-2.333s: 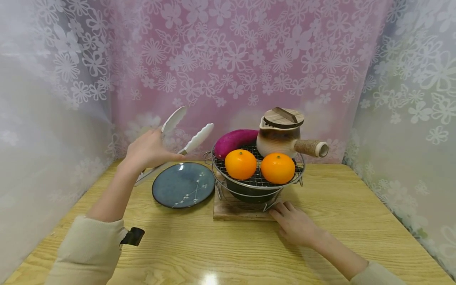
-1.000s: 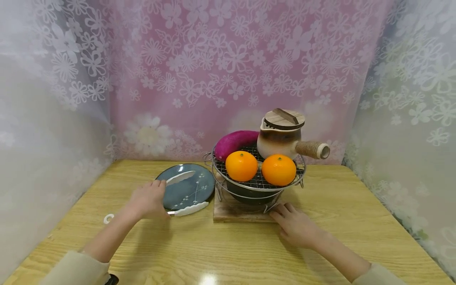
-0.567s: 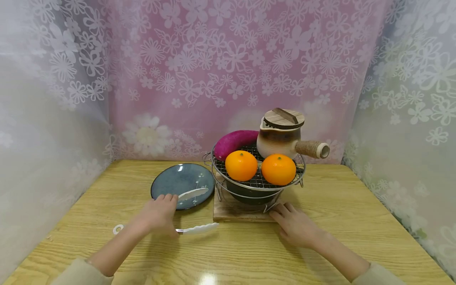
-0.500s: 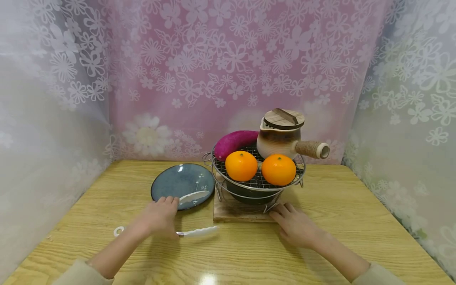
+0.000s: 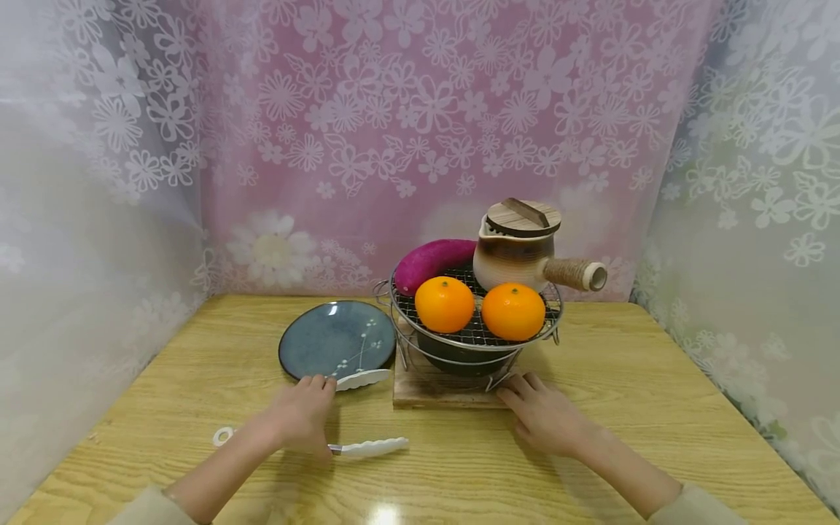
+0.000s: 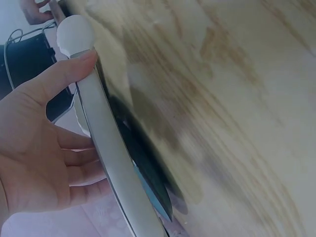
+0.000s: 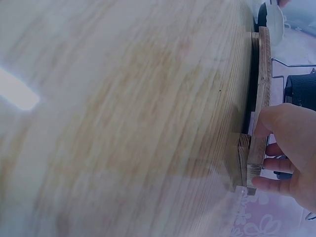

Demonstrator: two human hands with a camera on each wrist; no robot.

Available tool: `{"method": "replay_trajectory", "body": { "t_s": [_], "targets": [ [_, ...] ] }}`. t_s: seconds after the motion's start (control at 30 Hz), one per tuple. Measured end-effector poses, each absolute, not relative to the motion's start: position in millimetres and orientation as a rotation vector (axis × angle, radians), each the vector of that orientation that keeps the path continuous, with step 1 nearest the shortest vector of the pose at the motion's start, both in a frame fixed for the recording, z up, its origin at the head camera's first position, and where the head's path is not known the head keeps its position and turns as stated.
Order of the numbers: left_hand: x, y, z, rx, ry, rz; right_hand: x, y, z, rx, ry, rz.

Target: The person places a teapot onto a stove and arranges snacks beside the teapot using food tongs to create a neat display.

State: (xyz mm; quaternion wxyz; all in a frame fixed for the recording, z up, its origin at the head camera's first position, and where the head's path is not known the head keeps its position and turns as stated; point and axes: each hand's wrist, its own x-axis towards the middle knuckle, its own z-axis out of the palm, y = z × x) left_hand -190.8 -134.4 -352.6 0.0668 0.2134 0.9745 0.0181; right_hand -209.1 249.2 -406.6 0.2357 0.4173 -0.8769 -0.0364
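Note:
My left hand (image 5: 303, 415) holds a pair of tongs (image 5: 372, 448) with white scalloped tips, low over the table at the plate's front edge. The tongs' arms are spread apart, tips pointing right. In the left wrist view my thumb presses one arm of the tongs (image 6: 116, 148), and the fingers lie against the other side. My right hand (image 5: 545, 414) grips the front right corner of a wooden board (image 5: 446, 397). Seen from the right wrist, thumb and fingers pinch the board (image 7: 263, 89) at its edge. A blue plate (image 5: 328, 335) lies beyond the tongs.
On the board stands a dark stove bowl (image 5: 462, 361) in a wire frame with a round grill rack (image 5: 474, 335). The rack bears two oranges (image 5: 444, 305), a purple sweet potato (image 5: 426, 266) and a side-handled teapot (image 5: 508, 262) with a wooden lid. Floral curtains (image 5: 426, 131) enclose the table.
My left hand has brought the tongs down from above the plate toward the table's front, their tips swinging from upward to rightward. The right hand stays at the board.

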Motion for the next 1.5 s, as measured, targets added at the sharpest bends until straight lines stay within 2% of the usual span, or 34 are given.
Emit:
{"method": "replay_trajectory", "body": {
  "t_s": [1.5],
  "targets": [
    [-194.5, -131.9, -367.1, 0.554, 2.842, 0.121, -207.3, 248.3, -405.2, 1.149, -2.368, -0.095]
  ]
}}
